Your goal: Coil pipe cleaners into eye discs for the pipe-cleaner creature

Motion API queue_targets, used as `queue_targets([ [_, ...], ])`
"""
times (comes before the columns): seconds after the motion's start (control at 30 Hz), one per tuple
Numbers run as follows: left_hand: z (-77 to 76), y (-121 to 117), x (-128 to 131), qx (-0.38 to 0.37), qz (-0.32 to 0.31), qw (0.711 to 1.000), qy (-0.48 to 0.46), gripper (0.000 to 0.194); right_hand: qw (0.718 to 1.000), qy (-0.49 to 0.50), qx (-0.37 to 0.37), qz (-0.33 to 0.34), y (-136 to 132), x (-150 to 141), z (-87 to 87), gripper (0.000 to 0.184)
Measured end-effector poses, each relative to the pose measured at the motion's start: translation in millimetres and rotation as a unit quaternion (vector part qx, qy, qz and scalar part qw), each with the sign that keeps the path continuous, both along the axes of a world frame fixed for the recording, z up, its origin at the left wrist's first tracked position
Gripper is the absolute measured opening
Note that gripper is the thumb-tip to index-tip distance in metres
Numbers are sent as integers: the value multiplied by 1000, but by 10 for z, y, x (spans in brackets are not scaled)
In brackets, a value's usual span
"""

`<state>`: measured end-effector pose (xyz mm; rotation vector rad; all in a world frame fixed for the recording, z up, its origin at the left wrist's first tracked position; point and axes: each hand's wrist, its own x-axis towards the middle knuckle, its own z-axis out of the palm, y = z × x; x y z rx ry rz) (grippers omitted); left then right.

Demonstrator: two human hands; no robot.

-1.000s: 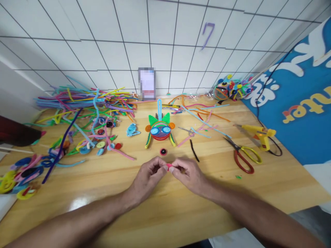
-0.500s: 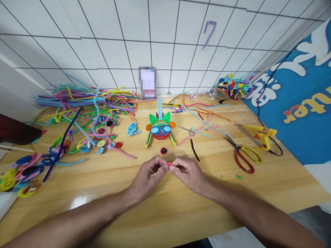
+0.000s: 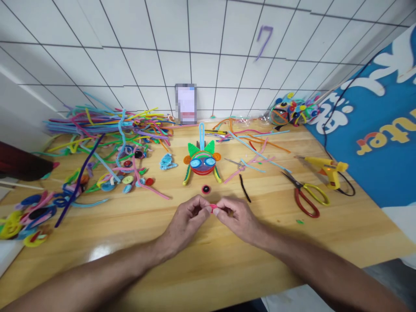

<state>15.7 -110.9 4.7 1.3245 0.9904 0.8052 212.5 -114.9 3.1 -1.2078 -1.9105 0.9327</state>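
Note:
A small pinkish-red pipe cleaner piece point(image 3: 213, 208) is pinched between the fingertips of both hands, low over the wooden table. My left hand point(image 3: 191, 219) grips its left side with thumb and forefinger; my right hand point(image 3: 236, 219) has the right side. Much of the piece is hidden by the fingers. Just beyond it lies a red-rimmed black disc point(image 3: 206, 189). Farther back sits a mask-like figure point(image 3: 202, 162) with blue oval eyes, green spikes, orange coiled ears, yellow-green legs and a light blue loop on top.
Bundled pipe cleaners point(image 3: 97, 123) and coiled pieces point(image 3: 35, 212) fill the left side. Scissors point(image 3: 302, 190) and a yellow glue gun point(image 3: 328, 169) lie right, near a black strip point(image 3: 245, 189). A phone point(image 3: 186, 104) leans on the tiled wall; a decorated bottle point(image 3: 289, 113) lies back right.
Both hands keep their pinch on the pinkish-red piece with hardly any movement. The view has shifted very slightly; the things on the table stay where they were.

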Motion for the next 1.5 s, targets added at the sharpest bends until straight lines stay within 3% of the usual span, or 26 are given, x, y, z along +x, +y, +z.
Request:
queue_targets([
  [0.2, 37, 1, 5, -4, 4, 1000, 2, 38, 1000, 8, 7, -11, -13, -13, 6, 17],
  [1.5, 38, 6, -20, 16, -14, 1000, 6, 25, 1000, -2, 0, 4, -2, 35, -5, 21],
])
